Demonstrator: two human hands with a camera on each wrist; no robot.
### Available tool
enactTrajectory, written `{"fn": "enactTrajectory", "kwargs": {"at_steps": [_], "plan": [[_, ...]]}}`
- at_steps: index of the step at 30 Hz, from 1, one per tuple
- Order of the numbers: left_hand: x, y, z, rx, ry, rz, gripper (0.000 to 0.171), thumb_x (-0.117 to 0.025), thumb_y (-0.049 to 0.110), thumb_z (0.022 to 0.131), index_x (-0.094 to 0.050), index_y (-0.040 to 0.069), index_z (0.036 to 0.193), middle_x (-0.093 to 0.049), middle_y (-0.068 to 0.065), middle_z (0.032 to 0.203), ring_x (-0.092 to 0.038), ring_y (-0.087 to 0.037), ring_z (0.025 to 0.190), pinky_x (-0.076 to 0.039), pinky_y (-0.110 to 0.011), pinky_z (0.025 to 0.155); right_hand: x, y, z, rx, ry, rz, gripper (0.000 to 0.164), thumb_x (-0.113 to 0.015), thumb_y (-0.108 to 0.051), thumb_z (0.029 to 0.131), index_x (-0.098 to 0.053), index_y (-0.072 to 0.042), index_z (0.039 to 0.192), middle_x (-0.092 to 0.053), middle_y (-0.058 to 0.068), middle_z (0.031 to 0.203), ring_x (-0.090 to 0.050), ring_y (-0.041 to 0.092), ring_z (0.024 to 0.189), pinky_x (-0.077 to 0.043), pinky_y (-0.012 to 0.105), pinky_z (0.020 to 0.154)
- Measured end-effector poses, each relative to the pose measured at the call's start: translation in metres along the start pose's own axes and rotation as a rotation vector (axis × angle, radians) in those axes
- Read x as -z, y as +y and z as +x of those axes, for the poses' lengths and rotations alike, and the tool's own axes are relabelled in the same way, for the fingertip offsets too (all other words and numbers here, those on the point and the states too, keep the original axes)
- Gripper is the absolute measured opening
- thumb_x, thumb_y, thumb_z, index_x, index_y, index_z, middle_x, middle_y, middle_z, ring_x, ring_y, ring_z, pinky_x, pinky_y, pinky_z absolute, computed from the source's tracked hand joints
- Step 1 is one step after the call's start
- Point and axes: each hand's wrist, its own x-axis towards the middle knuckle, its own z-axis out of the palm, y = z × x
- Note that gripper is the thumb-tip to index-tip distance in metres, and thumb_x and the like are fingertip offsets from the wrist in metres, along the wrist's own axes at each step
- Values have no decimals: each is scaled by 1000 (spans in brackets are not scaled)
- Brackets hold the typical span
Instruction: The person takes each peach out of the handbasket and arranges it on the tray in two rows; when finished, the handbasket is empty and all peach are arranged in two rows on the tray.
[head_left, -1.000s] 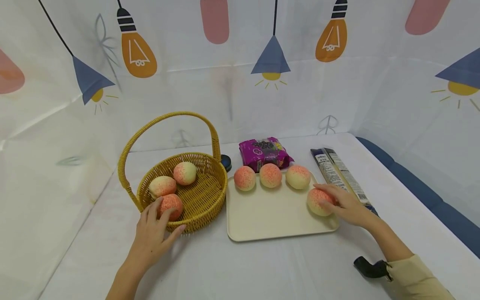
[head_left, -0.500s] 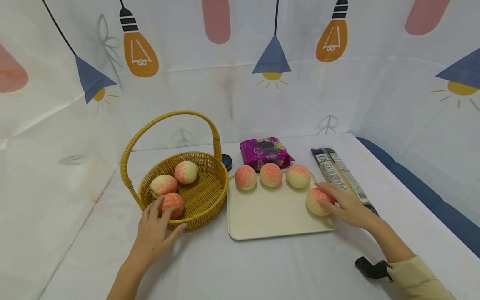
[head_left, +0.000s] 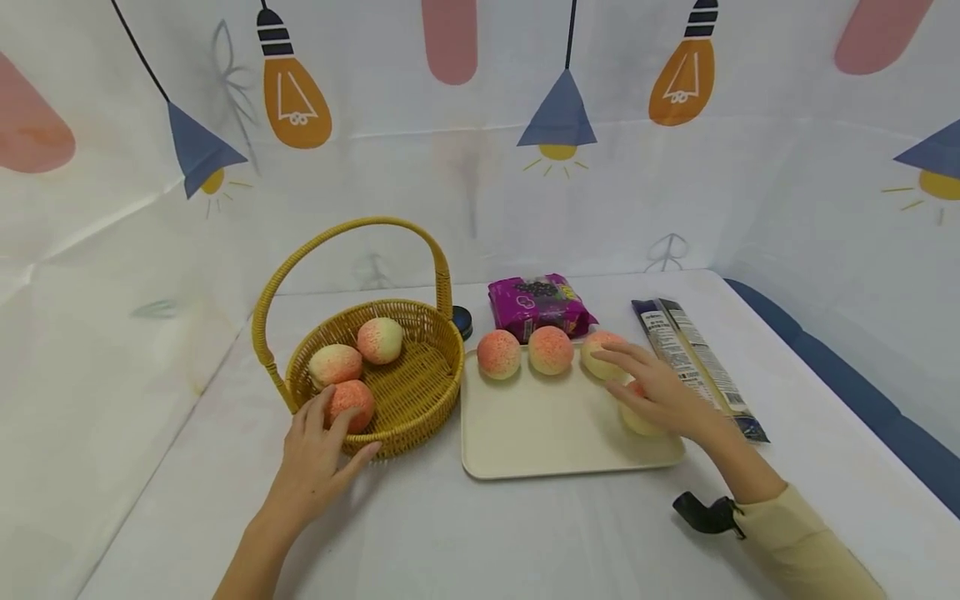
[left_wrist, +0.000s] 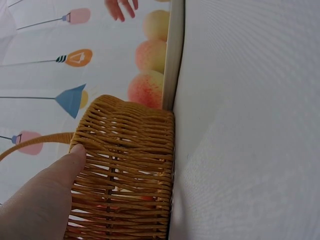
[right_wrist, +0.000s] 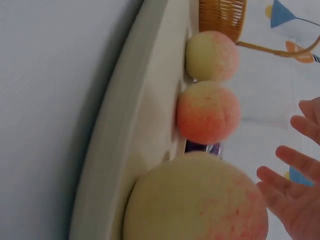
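Soft, even, moderately bright light fills the head view, its source out of frame; the white backdrop [head_left: 480,192] reads pale grey, with brighter creases toward the left edge. A faint, diffuse shadow lies on the worktop [head_left: 540,533] beside the left grip [head_left: 311,462] at lower left. Focus is fairly crisp, though small print on the long packet [head_left: 701,362] at right dissolves. In the left wrist view the worktop turns flat grey, with a dark line of shadow along the base of the basket [left_wrist: 120,165]. The right wrist view is dimmer, bluish at left, with shadow edging the tray [right_wrist: 110,150]; the nearest peach [right_wrist: 197,200], at bottom, looks soft.
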Motion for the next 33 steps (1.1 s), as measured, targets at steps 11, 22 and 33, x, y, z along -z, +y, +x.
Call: {"fn": "enactTrajectory", "kwargs": {"at_steps": [11, 22, 33], "plan": [[2, 1, 2, 19, -5, 11, 52, -61, 45, 84, -56, 3, 114, -25, -30, 137, -26, -50, 121, -32, -66, 84, -23, -38, 68, 224, -42, 57, 39, -62, -8, 86, -55, -5, 124, -50, 12, 127, -47, 25, 116, -44, 43, 88], [1, 4, 2, 43, -39, 10, 54, -59, 48, 84, -56, 3, 115, -24, -29, 139, -24, -49, 124, -32, -66, 85, -53, -63, 119, 154, -223, 118, 39, -54, -19, 93, -49, -10, 131, -49, 6, 130, -46, 21, 120, -39, 42, 96], [1, 4, -1, 56, -39, 10, 54, -60, 48, 84, -56, 4, 116, -23, -28, 140, -23, -47, 125, -31, -65, 86, -79, -73, 155, 242, -251, 139, 40, -54, -18, 93, -48, -8, 131, -47, 11, 130, -47, 23, 115, -43, 35, 91]]}}
